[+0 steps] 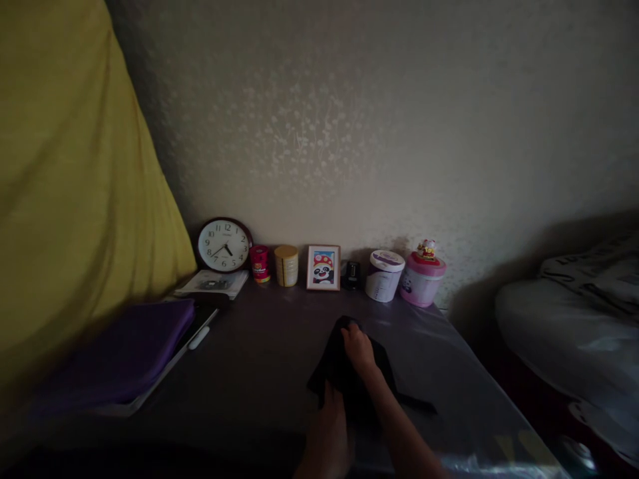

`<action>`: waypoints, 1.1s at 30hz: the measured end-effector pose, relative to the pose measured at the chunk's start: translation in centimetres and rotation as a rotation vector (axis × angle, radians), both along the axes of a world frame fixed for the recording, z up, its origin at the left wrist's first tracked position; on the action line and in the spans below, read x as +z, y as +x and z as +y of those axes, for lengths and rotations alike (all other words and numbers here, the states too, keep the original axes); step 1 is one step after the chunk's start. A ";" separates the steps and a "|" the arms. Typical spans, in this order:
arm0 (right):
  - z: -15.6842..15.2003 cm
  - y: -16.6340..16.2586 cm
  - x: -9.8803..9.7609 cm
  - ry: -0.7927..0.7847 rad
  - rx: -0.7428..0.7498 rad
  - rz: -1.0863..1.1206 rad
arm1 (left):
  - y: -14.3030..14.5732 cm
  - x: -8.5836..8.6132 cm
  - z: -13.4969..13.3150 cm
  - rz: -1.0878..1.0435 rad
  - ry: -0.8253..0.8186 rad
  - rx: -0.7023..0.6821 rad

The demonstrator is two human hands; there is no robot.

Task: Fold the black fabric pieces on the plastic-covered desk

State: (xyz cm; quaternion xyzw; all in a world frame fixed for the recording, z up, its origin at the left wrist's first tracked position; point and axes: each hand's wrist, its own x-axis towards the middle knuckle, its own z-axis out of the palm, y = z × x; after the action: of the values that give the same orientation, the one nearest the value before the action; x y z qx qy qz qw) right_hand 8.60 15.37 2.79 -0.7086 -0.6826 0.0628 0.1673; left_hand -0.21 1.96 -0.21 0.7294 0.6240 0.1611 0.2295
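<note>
A black cloth item (339, 366) with a narrow strap trailing to the right lies on the dark table; the dim light hides its exact kind. My right hand (358, 347) grips it near its far end, with the fingers curled into the fabric. Closer to the table's front, my left hand (332, 412) reaches in at the near left side of the cloth. Its fingertips are lost in the dark fabric, so its grip is unclear.
Along the wall stand a round clock (225, 246), a red can (260, 264), a yellow canister (286, 266), a framed panda picture (323, 268), a white tub (385, 276) and a pink tub (422, 281). A purple folder (124, 346) lies left, beside a yellow curtain (74, 199).
</note>
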 end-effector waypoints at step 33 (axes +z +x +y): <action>-4.0 1.8 -0.1 0.103 0.449 0.293 | 1.2 -2.2 0.6 0.185 0.285 -0.015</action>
State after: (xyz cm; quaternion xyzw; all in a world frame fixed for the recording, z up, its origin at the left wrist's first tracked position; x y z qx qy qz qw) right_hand 10.40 11.34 2.74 -0.5136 -0.7933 0.1655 0.2820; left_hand 0.95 2.58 -2.37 0.7709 0.6079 0.1783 0.0665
